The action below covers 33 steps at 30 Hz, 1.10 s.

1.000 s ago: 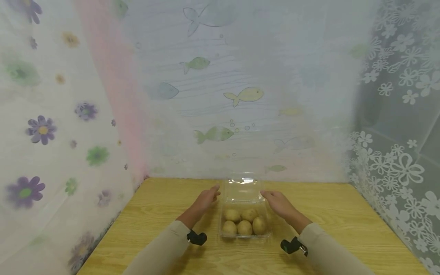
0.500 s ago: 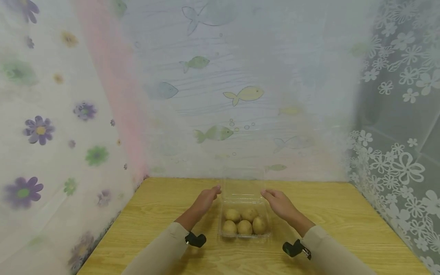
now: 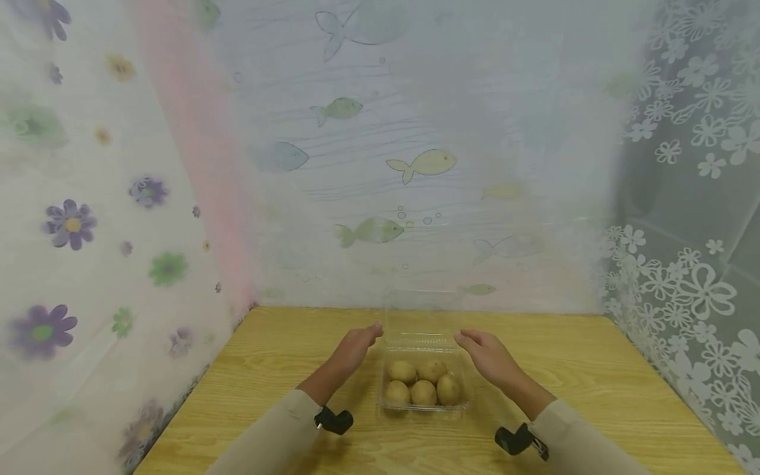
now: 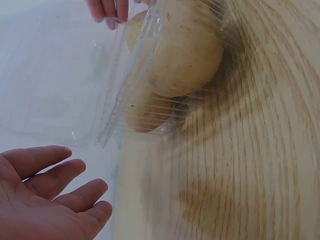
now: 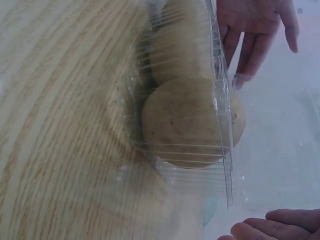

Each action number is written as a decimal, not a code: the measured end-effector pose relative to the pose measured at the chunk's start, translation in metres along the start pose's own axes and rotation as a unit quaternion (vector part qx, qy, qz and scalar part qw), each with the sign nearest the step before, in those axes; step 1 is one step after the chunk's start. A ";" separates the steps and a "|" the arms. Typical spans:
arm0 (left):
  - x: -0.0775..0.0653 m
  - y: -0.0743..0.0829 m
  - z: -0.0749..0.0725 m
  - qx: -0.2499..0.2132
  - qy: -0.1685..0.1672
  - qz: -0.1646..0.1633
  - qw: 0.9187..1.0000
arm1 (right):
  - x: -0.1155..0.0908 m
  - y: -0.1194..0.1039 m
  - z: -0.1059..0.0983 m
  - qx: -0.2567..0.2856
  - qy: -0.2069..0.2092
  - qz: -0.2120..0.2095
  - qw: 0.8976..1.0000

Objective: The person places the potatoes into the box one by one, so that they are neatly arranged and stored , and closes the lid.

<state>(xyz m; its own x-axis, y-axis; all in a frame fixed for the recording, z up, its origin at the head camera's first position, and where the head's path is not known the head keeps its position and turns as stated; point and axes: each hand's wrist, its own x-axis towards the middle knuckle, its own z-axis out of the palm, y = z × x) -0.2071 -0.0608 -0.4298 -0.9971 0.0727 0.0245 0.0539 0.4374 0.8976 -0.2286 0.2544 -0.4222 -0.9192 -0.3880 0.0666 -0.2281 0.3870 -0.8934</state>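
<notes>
A clear plastic clamshell box [image 3: 386, 402] holds several round, pale-brown potatoes [image 3: 423, 393] at the middle of the table. Its transparent lid [image 3: 421, 315] is raised at the back, hinged to the tray. To the left of the lid is my left hand [image 3: 358, 346], its fingers loosely extended and holding nothing. My right hand [image 3: 483, 353] is on the other side, thumb and fingers reaching toward the lid's right edge. In the left wrist view the left fingers [image 4: 82, 195] lie just short of the lid's corner. Relaxed right fingers [image 5: 275, 227] show below the lid in the right wrist view.
The wood-grain table [image 3: 285, 356] backs onto a pale curtain [image 3: 356, 165] printed with fish. A flowered curtain [image 3: 107, 264] hangs on the left, and a white floral sheet [image 3: 683, 284] over grey stands to the right.
The lid has swung slightly farther back and its bright glare has faded. My right hand has drawn a little to the right, off the lid's edge; the left hand has barely moved.
</notes>
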 end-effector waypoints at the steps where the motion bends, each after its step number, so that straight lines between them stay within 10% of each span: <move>1: -0.001 0.000 0.000 -0.003 0.000 0.003 1.000 | -0.001 0.000 0.000 0.002 0.001 -0.001 1.000; 33: -0.028 -0.005 0.002 0.047 -0.031 0.029 0.998 | -0.031 0.009 0.012 -0.050 0.016 -0.004 0.999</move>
<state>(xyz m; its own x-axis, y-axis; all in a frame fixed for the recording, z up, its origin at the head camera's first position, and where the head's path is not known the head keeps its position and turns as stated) -0.1796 -0.0630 -0.4356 -0.9869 0.1549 0.0448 0.1190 0.5122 0.8506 -0.1980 0.2598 -0.4381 -0.9266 -0.3656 0.0885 -0.2649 0.4669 -0.8437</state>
